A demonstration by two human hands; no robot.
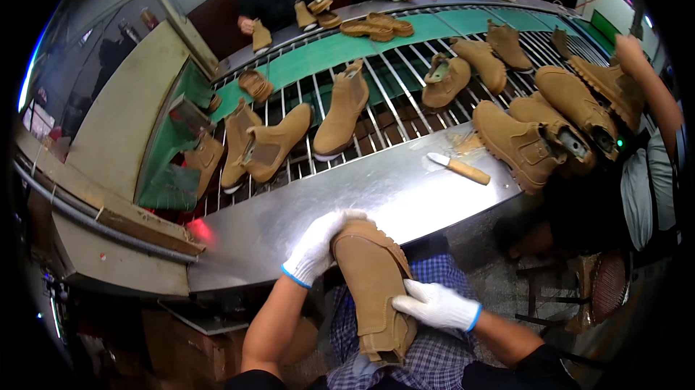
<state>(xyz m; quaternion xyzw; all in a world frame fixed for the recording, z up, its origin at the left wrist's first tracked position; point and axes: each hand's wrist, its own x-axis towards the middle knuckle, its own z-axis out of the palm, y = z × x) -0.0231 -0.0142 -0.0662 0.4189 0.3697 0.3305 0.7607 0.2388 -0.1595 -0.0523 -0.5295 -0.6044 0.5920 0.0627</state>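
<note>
A tan ankle boot (368, 274) rests over my lap, its toe pointing away from me and its shaft opening near me. My left hand (316, 246), in a white glove with a blue cuff, is closed around the toe end; the toe hides some of its fingers. Against the right side of the boot, near the shaft, my right hand (438, 306) grips with its thumb on the upper; its other fingers are partly hidden. Beyond the boot, a knife (459, 168) with a wooden handle lies on the metal ledge (289, 227).
Several tan boots (344, 111) stand or lie on the metal-bar rack (394, 118), with more piled at the right ledge. Behind runs a green conveyor belt (304, 53) carrying soles (376, 26). Two people work across it; another person's arm (651, 89) reaches in from the right.
</note>
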